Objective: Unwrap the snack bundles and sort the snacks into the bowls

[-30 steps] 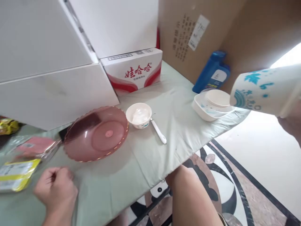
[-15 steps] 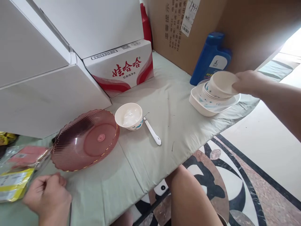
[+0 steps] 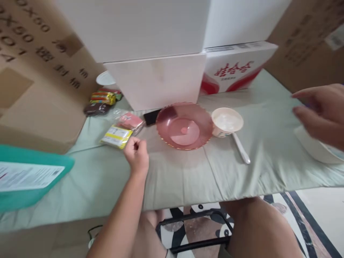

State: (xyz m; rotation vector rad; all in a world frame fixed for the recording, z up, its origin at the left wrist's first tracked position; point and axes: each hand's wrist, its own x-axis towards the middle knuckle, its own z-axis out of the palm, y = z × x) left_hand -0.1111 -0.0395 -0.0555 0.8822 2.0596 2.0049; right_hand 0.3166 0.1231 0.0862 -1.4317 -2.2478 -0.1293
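Note:
My left hand rests on the cloth-covered table in a loose fist, with nothing showing in it. Just beyond it lies a yellow-and-white packet, and a pink packet sits behind that. To its right stands a wide, clear pink fruit plate with a scalloped gold rim. My right hand hangs at the right edge, thumb and forefinger apart, holding nothing. Below it is a white dish, partly cut off. Between plate and hand are a small white bowl with clear plastic inside and a white-handled peeler-like tool.
White cartons and a red-and-white water box line the back. A brown carton stands left, another right. Snack packs, a black phone-like object and a teal package lie on the left.
The view has swung left. My right hand has let go of the small bowl stacked over the white dish and come away with fingers apart. My left hand is still in a fist.

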